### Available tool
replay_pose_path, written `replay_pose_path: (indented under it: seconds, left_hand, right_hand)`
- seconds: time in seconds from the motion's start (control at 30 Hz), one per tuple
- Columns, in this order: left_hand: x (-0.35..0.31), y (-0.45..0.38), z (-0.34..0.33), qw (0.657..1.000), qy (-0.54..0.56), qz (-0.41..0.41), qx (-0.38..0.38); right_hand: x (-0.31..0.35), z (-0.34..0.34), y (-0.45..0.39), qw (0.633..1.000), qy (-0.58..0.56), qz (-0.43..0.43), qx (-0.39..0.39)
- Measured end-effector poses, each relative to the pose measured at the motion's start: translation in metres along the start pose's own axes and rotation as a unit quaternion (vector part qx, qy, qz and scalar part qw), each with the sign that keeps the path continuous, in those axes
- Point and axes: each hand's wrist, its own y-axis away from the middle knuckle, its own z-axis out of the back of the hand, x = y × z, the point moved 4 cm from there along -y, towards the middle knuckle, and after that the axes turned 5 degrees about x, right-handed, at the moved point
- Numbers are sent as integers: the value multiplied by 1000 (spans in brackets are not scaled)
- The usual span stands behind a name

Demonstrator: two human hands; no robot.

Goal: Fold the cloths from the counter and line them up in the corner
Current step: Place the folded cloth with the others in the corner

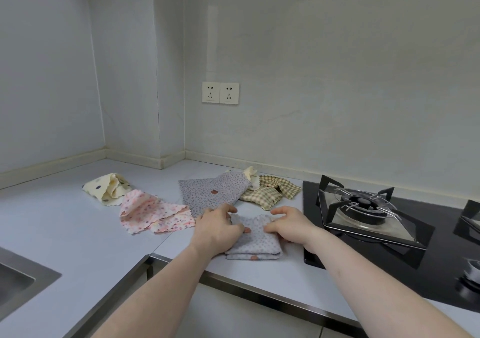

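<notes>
A white dotted cloth [255,241] lies folded into a small stack near the counter's front edge. My left hand [219,230] rests on its left side with fingers bent over the fabric. My right hand [289,224] holds its right edge, fingers curled onto the cloth. Behind it lie a grey dotted cloth [213,192], a green checked cloth [270,191], a pink dotted cloth [153,214] and a cream cloth with dark dots [109,188], all loose and crumpled.
A black gas hob [368,207] with a metal pan support sits right beside the folded cloth. A steel sink [23,280] is at the lower left. The counter's inner corner [171,161] meets a wall column, with two sockets [220,92] above.
</notes>
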Motion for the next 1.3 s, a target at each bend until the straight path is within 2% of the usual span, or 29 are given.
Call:
replay_pose_path:
  seconds: [0.23,0.47,0.73,0.8,0.93,1.07,1.3]
  left_hand:
    - [-1,-1,0,999,39,-1,20]
    - [4,0,3,986,162,-33,-18]
    - [6,3,7,966,248,-50,-45]
    - [6,3,7,966,249,-61,-43]
    - [6,2,7,975,202,-85,-32]
    - [2,4,8,983,169,-68,-22]
    - [3,5,7,986,157,-41,-21]
  right_hand:
    - [0,5,8,997,-44,33,62]
    - [-5,3,16,985,-27,151,-78]
    - [-9,3,20,970,-105,190,-106]
    - [-8,3,21,967,-116,199,-104]
    - [-10,3,18,966,-71,207,-135]
    - [-8,3,22,963,-39,217,-154]
    - [-6,-6,30,971,19,204,-121]
